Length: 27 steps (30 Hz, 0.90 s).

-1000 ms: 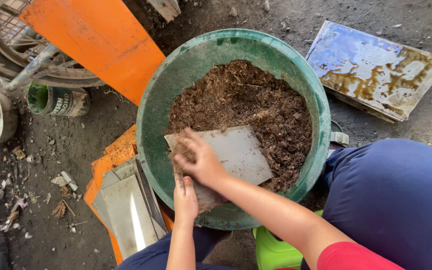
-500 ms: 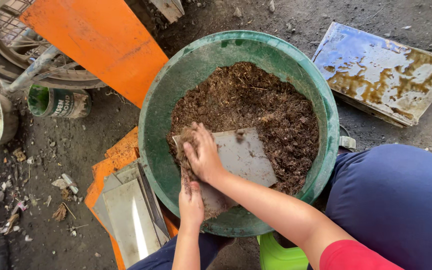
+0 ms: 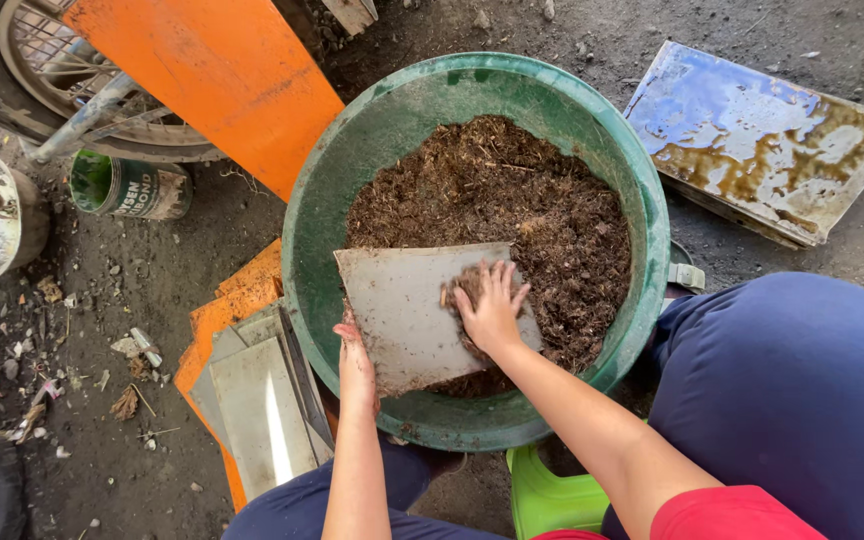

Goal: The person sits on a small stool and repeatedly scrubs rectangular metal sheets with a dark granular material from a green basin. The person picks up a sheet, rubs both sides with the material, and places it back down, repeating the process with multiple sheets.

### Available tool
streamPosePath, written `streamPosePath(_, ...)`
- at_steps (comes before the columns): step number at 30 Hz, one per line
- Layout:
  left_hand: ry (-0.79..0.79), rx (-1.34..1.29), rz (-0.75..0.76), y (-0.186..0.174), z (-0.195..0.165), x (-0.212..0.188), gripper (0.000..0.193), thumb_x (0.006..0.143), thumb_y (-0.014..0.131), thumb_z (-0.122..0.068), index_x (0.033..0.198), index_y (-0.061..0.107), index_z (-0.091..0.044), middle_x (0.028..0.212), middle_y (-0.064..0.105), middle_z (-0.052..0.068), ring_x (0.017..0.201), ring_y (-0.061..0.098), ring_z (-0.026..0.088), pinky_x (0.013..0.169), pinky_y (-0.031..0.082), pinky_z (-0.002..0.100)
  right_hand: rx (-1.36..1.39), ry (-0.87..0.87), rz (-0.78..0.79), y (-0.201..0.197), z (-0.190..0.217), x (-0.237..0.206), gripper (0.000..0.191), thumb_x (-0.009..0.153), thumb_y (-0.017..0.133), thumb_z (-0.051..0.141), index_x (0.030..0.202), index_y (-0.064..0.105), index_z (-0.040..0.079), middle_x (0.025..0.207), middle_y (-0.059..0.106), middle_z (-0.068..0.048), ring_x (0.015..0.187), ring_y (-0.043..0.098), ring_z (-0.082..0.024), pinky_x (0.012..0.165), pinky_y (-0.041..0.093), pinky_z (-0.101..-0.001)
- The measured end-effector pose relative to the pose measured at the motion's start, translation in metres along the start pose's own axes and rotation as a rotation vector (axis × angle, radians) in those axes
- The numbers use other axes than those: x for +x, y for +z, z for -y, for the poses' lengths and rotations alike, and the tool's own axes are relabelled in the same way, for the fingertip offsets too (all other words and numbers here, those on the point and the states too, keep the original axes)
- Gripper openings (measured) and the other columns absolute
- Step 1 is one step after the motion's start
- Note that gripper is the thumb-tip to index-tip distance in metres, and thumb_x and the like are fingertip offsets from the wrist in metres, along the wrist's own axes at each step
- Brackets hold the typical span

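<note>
left hand (image 3: 356,362) gripping edgewise, thumb up, right hand (image 3: 492,310) flat, fingers spread, palm down, both forearms extended forward

The right hand (image 3: 490,312) has been slid from the left end of the flat grey metal sheet (image 3: 402,312) to its right side, brown fibrous compost (image 3: 469,287) being pushed along.

Your left hand (image 3: 355,362) gripped the near edge of a grey sheet (image 3: 407,310) tilted inside the green tub (image 3: 372,130). Your right hand (image 3: 492,305) lay flat on the sheet, pressing brown compost (image 3: 512,190). Metal plates (image 3: 262,400) lay beside the tub.
</note>
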<state>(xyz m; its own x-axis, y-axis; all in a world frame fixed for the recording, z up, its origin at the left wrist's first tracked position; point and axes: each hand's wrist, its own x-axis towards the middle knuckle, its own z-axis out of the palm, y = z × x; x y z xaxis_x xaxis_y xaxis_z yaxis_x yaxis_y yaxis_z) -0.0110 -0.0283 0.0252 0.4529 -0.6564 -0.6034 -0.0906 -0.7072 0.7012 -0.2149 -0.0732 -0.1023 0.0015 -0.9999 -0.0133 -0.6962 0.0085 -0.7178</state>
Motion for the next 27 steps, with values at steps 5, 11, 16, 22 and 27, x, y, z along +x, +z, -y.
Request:
streamPosePath(5, 0.05, -0.049, 0.018, 0.011, -0.013, -0.016, 0.121, 0.066, 0.014, -0.095, 0.163, 0.018, -0.022, 0.172, 0.014, 0.006, 0.156, 0.015, 0.031, 0.118, 0.016, 0.064, 0.684, 0.114, 0.236, -0.008, 0.065, 0.039, 0.062, 0.105, 0.039, 0.056, 0.124, 0.066, 0.003, 0.141, 0.058, -0.022, 0.141, 0.046, -0.037, 0.133, 0.012, -0.0463)
streamPosePath(11, 0.148, -0.538, 0.152, 0.002, -0.008, 0.011, 0.118, 0.083, 0.015, -0.098, 0.159, 0.036, -0.01, 0.17, 0.037, 0.021, 0.157, 0.034, 0.042, 0.126, 0.026, 0.059, 0.594, -0.155, 0.206, -0.038, 0.151, -0.038, 0.06, 0.107, 0.044, 0.042, 0.15, 0.045, 0.001, 0.165, 0.022, -0.03, 0.155, 0.018, -0.044, 0.124, 0.007, -0.0564)
streamPosePath(16, 0.027, -0.461, -0.022, -0.016, 0.014, 0.035, 0.112, 0.074, 0.008, -0.094, 0.158, 0.04, -0.026, 0.169, 0.028, 0.007, 0.155, 0.023, 0.033, 0.123, 0.014, 0.058, 0.531, -0.202, 0.142, -0.051, 0.098, -0.067, 0.054, 0.1, 0.046, 0.037, 0.143, 0.053, 0.005, 0.164, 0.036, -0.023, 0.155, 0.024, -0.039, 0.124, 0.003, -0.0633)
streamPosePath(22, -0.022, -0.396, -0.035, -0.011, 0.006, 0.032, 0.11, 0.074, 0.006, -0.093, 0.158, 0.042, -0.031, 0.169, 0.027, 0.004, 0.155, 0.021, 0.031, 0.123, 0.01, 0.057, 0.127, 0.185, -0.025, -0.054, 0.032, -0.044, 0.045, 0.102, 0.051, 0.025, 0.14, 0.051, 0.002, 0.152, 0.037, -0.03, 0.144, 0.034, -0.049, 0.121, 0.013, -0.0647)
streamPosePath(27, 0.004, -0.469, 0.023, -0.008, -0.006, 0.005, 0.11, 0.074, 0.004, -0.091, 0.159, 0.038, -0.03, 0.17, 0.028, 0.005, 0.155, 0.022, 0.034, 0.122, 0.011, 0.059, 0.341, -0.052, 0.22, -0.031, 0.109, -0.075, 0.057, 0.101, 0.046, 0.02, 0.158, 0.041, 0.018, 0.169, 0.008, -0.025, 0.154, 0.007, -0.049, 0.12, 0.003, -0.0685)
